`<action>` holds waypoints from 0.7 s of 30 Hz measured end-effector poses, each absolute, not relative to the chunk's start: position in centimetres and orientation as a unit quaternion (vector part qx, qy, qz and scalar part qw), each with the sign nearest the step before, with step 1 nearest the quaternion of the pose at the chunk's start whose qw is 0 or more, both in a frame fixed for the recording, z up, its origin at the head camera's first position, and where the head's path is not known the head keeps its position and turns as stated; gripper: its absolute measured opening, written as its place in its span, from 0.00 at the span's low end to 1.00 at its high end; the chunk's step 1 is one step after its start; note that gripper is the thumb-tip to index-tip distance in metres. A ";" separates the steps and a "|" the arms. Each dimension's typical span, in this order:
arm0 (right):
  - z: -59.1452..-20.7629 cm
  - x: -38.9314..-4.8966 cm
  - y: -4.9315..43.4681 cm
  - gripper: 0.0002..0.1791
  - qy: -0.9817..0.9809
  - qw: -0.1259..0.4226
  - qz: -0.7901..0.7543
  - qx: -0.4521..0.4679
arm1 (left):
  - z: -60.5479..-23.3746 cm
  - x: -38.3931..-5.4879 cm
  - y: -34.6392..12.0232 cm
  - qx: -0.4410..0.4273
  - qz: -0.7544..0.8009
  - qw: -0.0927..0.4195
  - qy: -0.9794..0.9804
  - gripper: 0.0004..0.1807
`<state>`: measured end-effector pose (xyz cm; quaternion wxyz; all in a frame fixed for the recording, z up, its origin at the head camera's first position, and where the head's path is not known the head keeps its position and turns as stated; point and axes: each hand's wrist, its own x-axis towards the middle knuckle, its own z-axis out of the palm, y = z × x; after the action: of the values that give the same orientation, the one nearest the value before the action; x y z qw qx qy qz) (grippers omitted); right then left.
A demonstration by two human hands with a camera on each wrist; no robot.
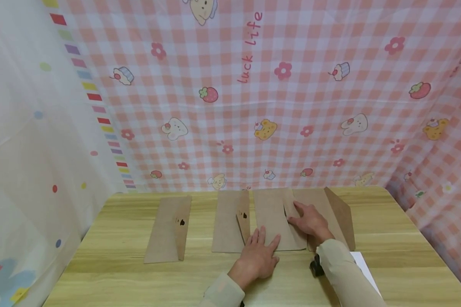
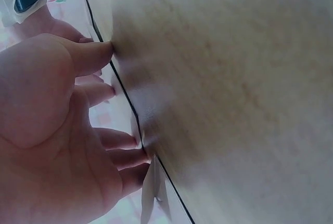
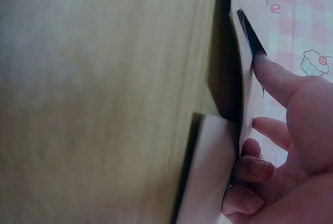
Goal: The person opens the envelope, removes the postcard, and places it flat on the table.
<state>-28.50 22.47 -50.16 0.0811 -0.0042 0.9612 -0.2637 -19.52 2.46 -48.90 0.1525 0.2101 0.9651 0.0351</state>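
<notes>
A brown paper envelope (image 1: 269, 209) lies between both hands, its pointed flap on the right side. My left hand (image 1: 256, 258) rests with spread fingers on its near edge, and the leftmost fingers lie by the neighbouring envelope (image 1: 226, 221). My right hand (image 1: 310, 219) touches the flap, thumb near the tip and index finger extended farther up. A dark gap shows under the flap edge in the head view. In the right wrist view the thumb (image 3: 278, 81) presses the flap, while the other fingers bend below it.
Another brown envelope (image 1: 161, 230) lies at the left, its flap folded over and bearing a dark mark. At the right, an envelope (image 1: 326, 204) has its flap opened out. A white sheet (image 1: 363, 264) shows beside my right sleeve. A checked curtain (image 1: 230, 149) hangs behind the wooden table (image 1: 111, 238).
</notes>
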 end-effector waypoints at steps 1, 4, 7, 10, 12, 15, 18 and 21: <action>-50.1 -28.5 22.5 0.39 0.961 0.083 -0.265 -0.004 | -48.9 -19.5 2.5 0.210 0.035 0.154 0.965 0.31; -50.2 -28.5 22.6 0.40 0.958 0.089 -0.273 -0.001 | -48.8 -19.6 2.5 0.209 0.033 0.159 0.964 0.31; -50.3 -28.6 22.7 0.40 0.955 0.091 -0.283 -0.002 | -48.6 -19.7 2.6 0.208 0.028 0.162 0.964 0.31; -50.4 -28.7 22.8 0.40 0.952 0.091 -0.292 -0.004 | -48.5 -19.8 2.6 0.210 0.022 0.163 0.964 0.30; -50.4 -28.7 22.8 0.40 0.950 0.094 -0.297 -0.002 | -48.4 -19.8 2.6 0.210 0.023 0.164 0.964 0.30; -50.4 -28.6 22.8 0.40 0.951 0.095 -0.296 -0.004 | -48.4 -19.9 2.6 0.212 0.023 0.162 0.963 0.30; -50.3 -28.6 22.8 0.39 0.950 0.095 -0.298 -0.003 | -48.4 -19.9 2.6 0.215 0.021 0.160 0.963 0.31; -50.3 -28.4 22.8 0.38 0.949 0.096 -0.300 -0.003 | -48.5 -20.0 2.6 0.225 0.024 0.156 0.961 0.31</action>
<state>-28.45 22.78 -50.29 0.0960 -0.0033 0.9492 -0.2996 -19.97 2.56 -48.45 0.1560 0.2251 0.9614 0.0245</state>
